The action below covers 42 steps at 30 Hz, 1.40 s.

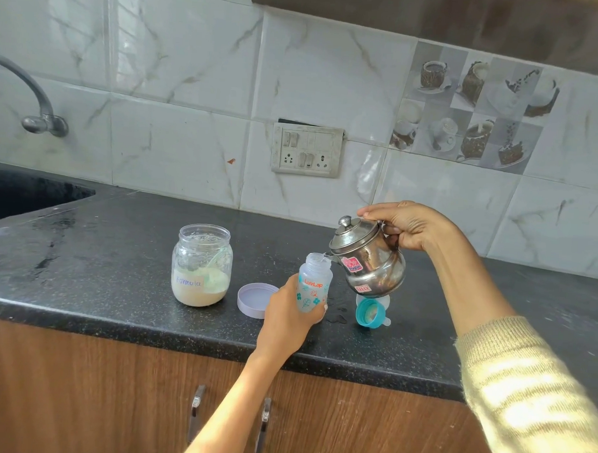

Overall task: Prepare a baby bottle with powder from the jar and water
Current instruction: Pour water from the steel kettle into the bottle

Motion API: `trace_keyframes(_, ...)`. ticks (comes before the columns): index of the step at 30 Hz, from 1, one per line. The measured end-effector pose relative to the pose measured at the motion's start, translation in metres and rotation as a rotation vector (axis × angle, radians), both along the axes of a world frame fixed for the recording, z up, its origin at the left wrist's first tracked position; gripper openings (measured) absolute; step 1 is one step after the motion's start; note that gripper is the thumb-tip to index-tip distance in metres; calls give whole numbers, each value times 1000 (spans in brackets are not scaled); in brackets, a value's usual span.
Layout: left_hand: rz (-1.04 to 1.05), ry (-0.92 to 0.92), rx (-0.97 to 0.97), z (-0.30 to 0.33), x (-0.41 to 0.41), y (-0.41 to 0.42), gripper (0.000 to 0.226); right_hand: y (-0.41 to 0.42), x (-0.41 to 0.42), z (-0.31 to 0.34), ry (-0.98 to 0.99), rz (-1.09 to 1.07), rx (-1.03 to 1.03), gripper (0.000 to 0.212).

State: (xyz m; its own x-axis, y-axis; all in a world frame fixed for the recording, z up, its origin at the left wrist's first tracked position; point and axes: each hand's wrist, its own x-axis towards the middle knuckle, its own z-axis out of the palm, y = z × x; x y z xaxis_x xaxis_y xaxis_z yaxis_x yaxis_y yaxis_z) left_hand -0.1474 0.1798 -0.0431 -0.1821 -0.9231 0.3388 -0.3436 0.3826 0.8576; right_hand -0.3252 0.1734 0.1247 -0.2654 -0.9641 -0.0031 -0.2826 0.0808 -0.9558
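Steel kettle gripped by right hand; left hand holds one bottle; one jar.

Upright open bottle beside uncapped powder jar

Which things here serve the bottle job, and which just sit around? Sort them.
For the job: baby bottle, steel kettle, formula jar, jar lid, teal nipple cap, left hand, right hand.

Just around: tap, sink, switchboard.
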Motion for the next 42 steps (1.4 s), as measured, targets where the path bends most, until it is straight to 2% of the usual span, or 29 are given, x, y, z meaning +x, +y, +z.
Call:
trace_keyframes(12,-2,13,-3,-1,0,0,60,-8,-6,-2,-9,6,4,18)
trace_keyframes(16,-3,13,3,-1,0,0,61,-5,-5,-2,-8,6,-2,12)
trace_keyframes(20,-13,33,-14,-2,0,-1,53,-2,-2,-2,2,15,-5,11)
trace_keyframes(33,-20,30,-4,-1,1,0,60,-1,0,0,-10,12,-6,9)
trace_keyframes(42,-16,30,-12,-2,0,0,57,0,0,0,-8,3,0,8)
